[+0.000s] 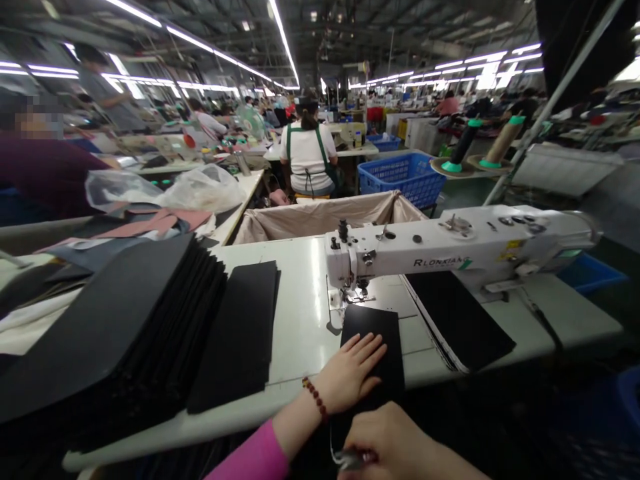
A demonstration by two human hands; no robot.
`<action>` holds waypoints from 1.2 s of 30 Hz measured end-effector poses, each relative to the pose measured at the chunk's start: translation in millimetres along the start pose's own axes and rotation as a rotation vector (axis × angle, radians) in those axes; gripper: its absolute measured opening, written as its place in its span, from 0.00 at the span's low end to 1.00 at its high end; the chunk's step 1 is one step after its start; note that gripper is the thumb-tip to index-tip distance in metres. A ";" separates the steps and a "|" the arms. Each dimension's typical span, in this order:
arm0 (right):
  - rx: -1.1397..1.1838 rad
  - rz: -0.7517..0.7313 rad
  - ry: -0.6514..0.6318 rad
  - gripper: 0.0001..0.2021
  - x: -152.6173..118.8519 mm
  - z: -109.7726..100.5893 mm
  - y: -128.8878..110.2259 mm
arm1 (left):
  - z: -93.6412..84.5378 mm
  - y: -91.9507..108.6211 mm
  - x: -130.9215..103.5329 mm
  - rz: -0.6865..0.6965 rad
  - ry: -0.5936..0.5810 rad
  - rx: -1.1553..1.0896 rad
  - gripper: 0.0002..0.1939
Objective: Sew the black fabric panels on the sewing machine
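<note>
My left hand (349,373) lies flat, fingers stretched, on a black panel (373,323) whose far end reaches the needle area of a white sewing machine (400,250). The panel hangs over the table's front edge. Below it, my right hand (387,440) is closed around small metal thread snips (349,460), partly hidden by the fingers. A pale thread (332,443) runs down beside the snips' tip. To the left lie a narrow stack of black panels (237,333) and a taller stack of dark panels (115,307). More black pieces (457,320) rest under the machine's arm.
A fabric-lined bin (300,223) stands behind the table, with a blue basket (400,177) beyond. Thread cones (463,147) stand at the right by a slanted pole (555,100). Plastic bags and scraps lie left. A co-worker (307,150) sits ahead, facing away.
</note>
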State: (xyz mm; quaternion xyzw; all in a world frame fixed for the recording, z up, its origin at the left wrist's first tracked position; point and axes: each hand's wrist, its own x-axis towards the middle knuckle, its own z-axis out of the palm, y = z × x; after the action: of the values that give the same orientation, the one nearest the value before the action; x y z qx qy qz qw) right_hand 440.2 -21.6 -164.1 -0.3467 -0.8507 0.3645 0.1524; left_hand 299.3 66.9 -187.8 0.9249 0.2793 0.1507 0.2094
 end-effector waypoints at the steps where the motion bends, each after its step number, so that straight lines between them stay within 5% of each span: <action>1: 0.095 -0.002 -0.018 0.11 1.1 -2.6 6.1 | 7.6 -4.3 -5.7 -0.020 0.000 0.045 0.31; 3: 0.156 0.038 0.046 0.12 6.5 -16.4 22.3 | 13.4 -12.3 -25.0 -0.090 0.007 0.115 0.31; 7: -0.143 0.157 0.288 0.17 46.8 -48.0 63.7 | 3.6 -19.8 -64.3 -0.248 0.054 0.168 0.26; 12: -0.431 0.174 0.222 0.25 104.2 -53.9 99.5 | -4.5 -21.8 -81.0 -0.364 0.135 0.119 0.19; 19: -0.480 0.212 0.294 0.26 83.2 -48.6 117.2 | -11.1 -42.3 -63.7 -0.363 0.180 0.108 0.13; 26: -0.513 0.260 0.290 0.27 84.0 -47.6 115.9 | -26.9 -68.8 -29.8 -0.327 0.120 0.166 0.27; 36: -0.485 0.252 0.299 0.27 82.6 -46.4 117.4 | -25.4 -71.0 -21.4 -0.325 0.055 0.175 0.27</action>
State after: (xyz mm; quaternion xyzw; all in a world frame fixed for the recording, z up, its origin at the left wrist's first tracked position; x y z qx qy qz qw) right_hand 461.2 118.2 -216.9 -0.5255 -0.8314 0.1119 0.1421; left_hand 240.0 115.9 -202.7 0.8778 0.4428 0.1151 0.1423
